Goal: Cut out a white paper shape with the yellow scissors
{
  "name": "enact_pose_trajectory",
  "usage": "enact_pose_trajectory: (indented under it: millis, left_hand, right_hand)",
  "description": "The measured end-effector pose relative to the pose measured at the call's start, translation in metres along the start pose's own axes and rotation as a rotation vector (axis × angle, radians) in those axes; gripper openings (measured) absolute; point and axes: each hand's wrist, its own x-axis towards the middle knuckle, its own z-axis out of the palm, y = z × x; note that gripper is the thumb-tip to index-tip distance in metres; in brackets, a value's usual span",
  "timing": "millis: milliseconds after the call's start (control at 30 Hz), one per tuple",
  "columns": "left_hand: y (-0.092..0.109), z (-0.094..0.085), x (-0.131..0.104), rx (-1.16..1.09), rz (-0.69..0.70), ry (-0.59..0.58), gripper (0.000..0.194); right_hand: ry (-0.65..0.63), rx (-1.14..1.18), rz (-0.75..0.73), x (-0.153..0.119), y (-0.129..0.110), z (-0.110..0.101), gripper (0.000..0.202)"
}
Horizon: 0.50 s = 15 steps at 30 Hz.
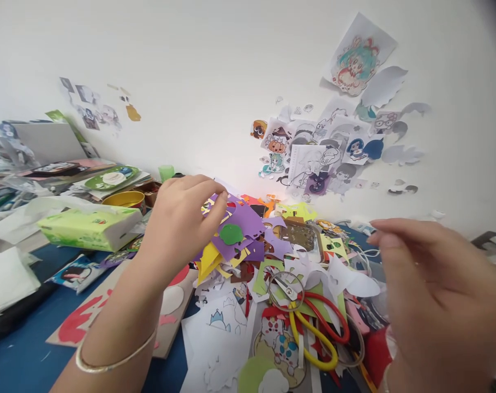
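Note:
My left hand (186, 218) is raised over the pile of cut paper, thumb and index fingertips pinched together; whatever lies between them is hidden or too small to name. Behind its fingertips are purple paper scraps (250, 218) with a round green paper piece (231, 234) on top. My right hand (440, 284) hovers at the right, its thumb and forefinger also brought together, and I cannot make out anything in them. Between the hands lie scissors with red and yellow handles (313, 349), touched by neither hand. A wire ring (286, 289) rests over their blades.
A green tissue pack (90, 226), a yellow tin (125, 200) and a green plate (111, 179) stand at the left. Cardboard with red shapes (78, 322) lies on the blue table. White sheets (215, 349) are in front; cutout drawings (313, 158) hang on the wall.

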Motion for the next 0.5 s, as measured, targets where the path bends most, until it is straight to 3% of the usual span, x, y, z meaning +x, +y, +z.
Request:
enact_pose_trajectory:
  millis: [133,300,367,500]
  left_hand:
    - [-0.001,-0.004,0.0,-0.009,-0.001,0.033,0.024]
    - [-0.008,-0.01,-0.001,-0.026,0.012,0.048,0.023]
    - [-0.01,-0.011,0.0,-0.02,0.009,0.045,0.023]
    - [-0.014,-0.013,0.001,-0.012,0.03,0.057,0.024]
  right_hand:
    - [-0.044,-0.086,-0.065,-0.003,-0.016,-0.003,0.01]
    - [0.068,-0.118,0.055,-0.009,-0.033,-0.014,0.012]
    - [0.021,-0.1,-0.013,-0.01,-0.028,-0.018,0.012]
    - [-0.201,-0.13,-0.119,-0.028,0.005,-0.012,0.012]
